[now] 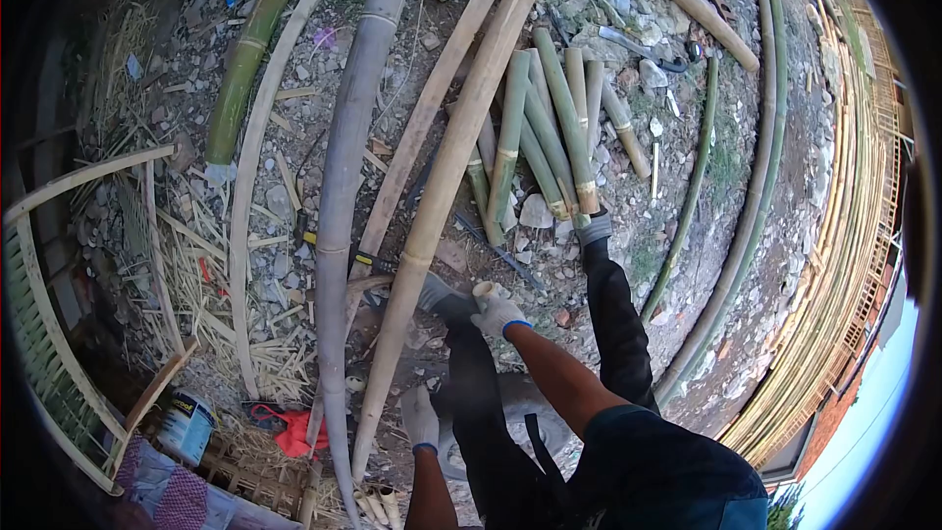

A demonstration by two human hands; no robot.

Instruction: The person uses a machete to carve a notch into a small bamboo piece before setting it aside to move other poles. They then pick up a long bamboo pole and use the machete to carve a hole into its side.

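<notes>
My right hand (pixel 498 316), in a white glove, has its fingers wrapped round a short pale bamboo piece (pixel 486 290) beside my knee. Gloved too, my left hand (pixel 420 419) hangs lower and to the left, near the long tan bamboo pole (pixel 422 226); its fingers are too unclear to read. Past my feet lies a pile of short green bamboo lengths (pixel 507 142). A thick grey bamboo pole (pixel 343 157) runs along the ground to the left of the tan pole. A yellow-and-black tool handle (pixel 371 260) shows between these two poles.
Long bamboo poles (pixel 756 196) curve along the right, beside a large stack of thin bamboo (pixel 834 265). At the lower left are a white bucket (pixel 186 427), red cloth (pixel 294 434) and a woven bamboo frame (pixel 59 324). Bamboo scraps (pixel 211 304) and stones cover the ground.
</notes>
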